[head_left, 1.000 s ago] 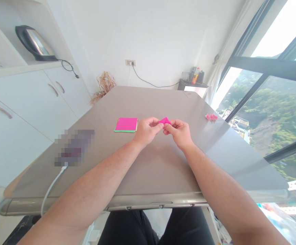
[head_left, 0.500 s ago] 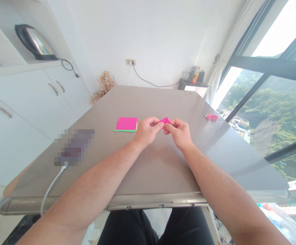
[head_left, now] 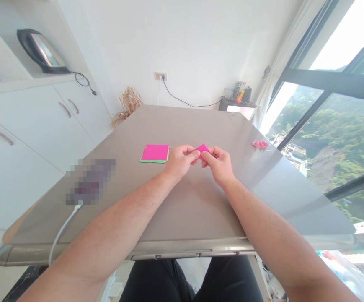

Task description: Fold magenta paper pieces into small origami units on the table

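Note:
A small folded piece of pink paper (head_left: 203, 148) is held up between both hands over the table. My left hand (head_left: 182, 160) pinches its left side between thumb and fingers. On the other side my right hand (head_left: 218, 162) grips it, the thumb pressed on the front face. Creases run across the paper, and its lower part is partly covered by the thumbs. Just left of my left hand lies a stack of square paper sheets (head_left: 155, 152), pink on top with green showing at the lower edge.
The grey table (head_left: 182, 209) spans the view. Small pink folded pieces (head_left: 260, 144) lie near its right edge. At the left is a blurred-out dark object (head_left: 90, 182) with a white cable (head_left: 63, 230). A window (head_left: 342, 126) borders the right side.
Both hands have shifted very slightly to the left with the pink paper, and its front face shows a little more between the thumbs. The stack stays put.

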Available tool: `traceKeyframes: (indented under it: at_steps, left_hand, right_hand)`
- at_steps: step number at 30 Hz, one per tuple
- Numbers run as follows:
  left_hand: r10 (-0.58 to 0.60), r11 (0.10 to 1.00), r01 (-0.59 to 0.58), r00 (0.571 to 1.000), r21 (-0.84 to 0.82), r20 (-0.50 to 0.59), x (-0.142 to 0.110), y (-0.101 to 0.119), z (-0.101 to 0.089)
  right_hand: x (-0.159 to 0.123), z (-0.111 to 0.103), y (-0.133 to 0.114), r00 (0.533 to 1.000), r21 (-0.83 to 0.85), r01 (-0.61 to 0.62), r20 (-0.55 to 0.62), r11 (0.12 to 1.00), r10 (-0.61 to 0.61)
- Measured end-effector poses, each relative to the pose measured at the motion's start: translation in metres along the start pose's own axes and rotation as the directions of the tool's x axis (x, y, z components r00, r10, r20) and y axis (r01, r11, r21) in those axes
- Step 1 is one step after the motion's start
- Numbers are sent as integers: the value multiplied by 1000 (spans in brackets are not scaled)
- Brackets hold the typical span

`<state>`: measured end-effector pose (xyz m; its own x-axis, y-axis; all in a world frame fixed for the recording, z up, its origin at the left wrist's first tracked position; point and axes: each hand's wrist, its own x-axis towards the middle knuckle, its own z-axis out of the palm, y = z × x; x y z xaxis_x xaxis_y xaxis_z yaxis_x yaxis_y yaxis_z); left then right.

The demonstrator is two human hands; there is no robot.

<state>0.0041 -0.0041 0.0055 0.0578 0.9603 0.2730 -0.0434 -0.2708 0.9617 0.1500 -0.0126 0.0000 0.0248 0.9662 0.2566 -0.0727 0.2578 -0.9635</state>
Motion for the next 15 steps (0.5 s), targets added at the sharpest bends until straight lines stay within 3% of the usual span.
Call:
traceKeyframes:
  at_steps: [6,15]
  left_hand:
    - [-38,999,39,997,-6,73,2,-3,-1]
    - [-22,999,22,1000,-25,21,4,-5,-5]
  right_hand:
    - [1,-5,-3,1000,-107,25,-13,994,-27]
    - [3,-8,-1,1000,-101,-27,5,995,28]
